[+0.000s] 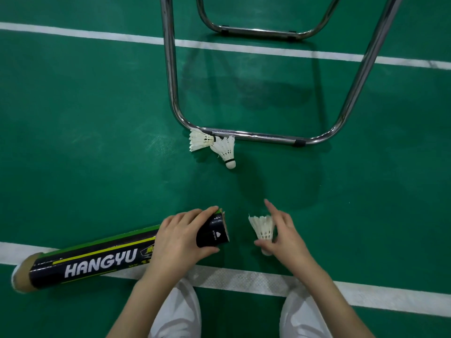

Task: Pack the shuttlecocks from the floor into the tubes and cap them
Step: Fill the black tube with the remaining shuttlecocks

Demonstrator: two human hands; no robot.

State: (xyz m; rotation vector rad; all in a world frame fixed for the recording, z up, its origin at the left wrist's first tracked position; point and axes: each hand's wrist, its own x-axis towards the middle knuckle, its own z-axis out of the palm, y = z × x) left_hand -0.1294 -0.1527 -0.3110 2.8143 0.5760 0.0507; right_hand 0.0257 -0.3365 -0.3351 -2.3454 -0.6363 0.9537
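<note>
we judge the shuttlecock (262,228) in our right hand (283,236) to be very light and easy to damage: the white feathers bend or break if we squeeze them, so the good place to hold it is the round cork end, not the skirt. here the fingers of the right hand are curled around its lower part, near the cork, with the index finger stretched out toward the far side, and the feather end points up and left. our left hand (180,236) is wrapped around the tube (97,262) close to its open right end; the tube looks like stiff cardboard, light, and it can roll, so a firm hold near the mouth seems sensible. the rest of the tube lies to the left across a white line (244,279) on the green floor (85,142). the mouth of the tube and the shuttlecock are near each other but apart. two more shuttlecocks (214,145) lie further away, touching each other, just beside the metal chair frame (256,137).
</note>
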